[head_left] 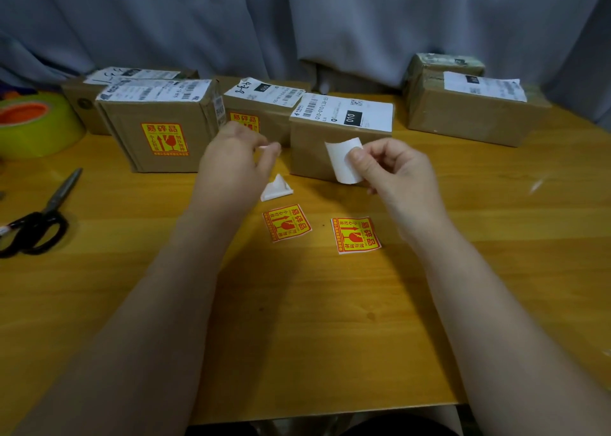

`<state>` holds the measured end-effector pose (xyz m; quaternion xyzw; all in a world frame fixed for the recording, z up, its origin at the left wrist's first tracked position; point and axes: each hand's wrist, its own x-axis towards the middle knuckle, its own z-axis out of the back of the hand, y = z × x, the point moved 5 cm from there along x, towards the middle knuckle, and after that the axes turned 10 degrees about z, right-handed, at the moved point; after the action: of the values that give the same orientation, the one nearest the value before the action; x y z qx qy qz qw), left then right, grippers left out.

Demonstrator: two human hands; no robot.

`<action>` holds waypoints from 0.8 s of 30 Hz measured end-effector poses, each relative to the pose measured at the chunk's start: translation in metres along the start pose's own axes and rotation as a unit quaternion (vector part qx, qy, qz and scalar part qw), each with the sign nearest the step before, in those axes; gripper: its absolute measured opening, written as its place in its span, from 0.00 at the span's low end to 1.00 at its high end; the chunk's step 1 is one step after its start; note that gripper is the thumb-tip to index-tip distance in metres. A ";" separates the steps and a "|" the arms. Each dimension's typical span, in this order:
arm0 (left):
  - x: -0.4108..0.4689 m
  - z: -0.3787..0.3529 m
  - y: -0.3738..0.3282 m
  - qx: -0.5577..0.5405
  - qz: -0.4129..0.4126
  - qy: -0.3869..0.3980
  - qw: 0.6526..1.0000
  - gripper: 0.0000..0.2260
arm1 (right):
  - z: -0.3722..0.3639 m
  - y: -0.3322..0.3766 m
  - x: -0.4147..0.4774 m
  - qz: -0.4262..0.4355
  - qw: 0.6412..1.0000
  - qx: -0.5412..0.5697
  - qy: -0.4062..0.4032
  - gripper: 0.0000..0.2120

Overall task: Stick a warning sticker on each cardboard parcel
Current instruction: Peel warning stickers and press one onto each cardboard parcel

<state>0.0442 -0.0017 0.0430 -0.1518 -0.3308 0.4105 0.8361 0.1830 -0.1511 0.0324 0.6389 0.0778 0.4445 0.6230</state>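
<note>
Peeling step, by judgement, for the bare parcel point(307, 153). Right hand point(396, 174), fingers pinching a curled white sheet point(342, 161), printed face hidden, just in front of that parcel; left hand point(231, 161), fingers pinching a thin white slip point(268, 146) nearby. Next, likely: pressing the sheet flat onto the cardboard front. Spare stickers point(287, 222) on desk point(297, 303), near.

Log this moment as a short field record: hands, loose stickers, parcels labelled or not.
left hand: pinches a thin white scrap
right hand: pinches a curled white sheet, print unseen
loose: left sticker and right sticker, flat on the table
labelled: left parcel; rear parcel, its sticker partly hidden
no sticker seen: centre parcel, right parcel
litter: crumpled backing on the table
</note>
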 end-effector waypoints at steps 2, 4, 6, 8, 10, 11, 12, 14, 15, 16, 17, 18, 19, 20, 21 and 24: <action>0.004 -0.004 0.012 0.051 0.030 0.035 0.998 0.16 | -0.004 -0.001 0.001 0.029 0.998 -0.045 0.015 0.06; 0.003 -0.008 0.015 0.089 0.037 0.061 0.993 0.14 | -0.007 0.001 0.001 0.087 0.990 -0.110 0.026 0.10; 0.003 0.002 0.008 0.021 0.039 0.040 0.998 0.12 | -0.008 0.012 0.002 0.187 0.964 -0.188 0.026 0.18; 0.002 0.012 -0.001 -0.124 0.076 0.070 0.987 0.14 | -0.007 0.027 0.003 0.285 0.929 -0.236 0.020 0.24; -0.004 0.008 -0.012 -0.268 0.156 0.248 0.918 0.22 | -0.007 0.041 0.003 0.344 0.907 -0.242 0.018 0.29; -0.012 0.003 -0.016 -0.295 0.187 0.346 0.871 0.26 | -0.007 0.046 0.004 0.360 0.902 -0.239 0.024 0.31; -0.020 0.000 -0.019 -0.308 0.198 0.424 0.829 0.29 | -0.008 0.048 0.005 0.370 0.898 -0.235 0.031 0.32; -0.031 -0.007 -0.021 -0.321 0.177 0.515 0.775 0.25 | -0.008 0.049 0.005 0.383 0.894 -0.230 0.045 0.34; -0.034 -0.009 -0.021 -0.324 0.164 0.537 0.761 0.22 | -0.009 0.050 0.004 0.389 0.891 -0.229 0.051 0.34; -0.037 -0.010 -0.021 -0.327 0.155 0.551 0.752 0.17 | -0.010 0.051 0.003 0.395 0.888 -0.229 0.057 0.35; -0.037 -0.010 -0.021 -0.329 0.148 0.559 0.746 0.13 | -0.011 0.053 0.003 0.400 0.885 -0.231 0.062 0.35; -0.037 -0.010 -0.021 -0.330 0.143 0.562 0.745 0.09 | -0.012 0.054 0.002 0.404 0.881 -0.238 0.065 0.36; -0.035 -0.009 -0.021 -0.332 0.141 0.556 0.749 0.06 | -0.013 0.054 0.002 0.403 0.878 -0.247 0.070 0.36; -0.032 -0.007 -0.021 -0.333 0.141 0.540 0.760 0.05 | -0.013 0.053 0.004 0.397 0.877 -0.258 0.077 0.37; -0.029 -0.004 -0.021 -0.332 0.140 0.517 0.777 0.04 | -0.012 0.051 0.006 0.382 0.879 -0.271 0.085 0.38; -0.020 0.003 -0.020 -0.289 0.121 0.422 0.851 0.03 | -0.008 0.040 0.013 0.273 0.904 -0.304 0.122 0.41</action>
<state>0.0450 -0.0299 0.0469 -0.5837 -0.0288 0.2912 0.7574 0.1672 -0.1456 0.0715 0.3553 -0.1631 0.6740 0.6268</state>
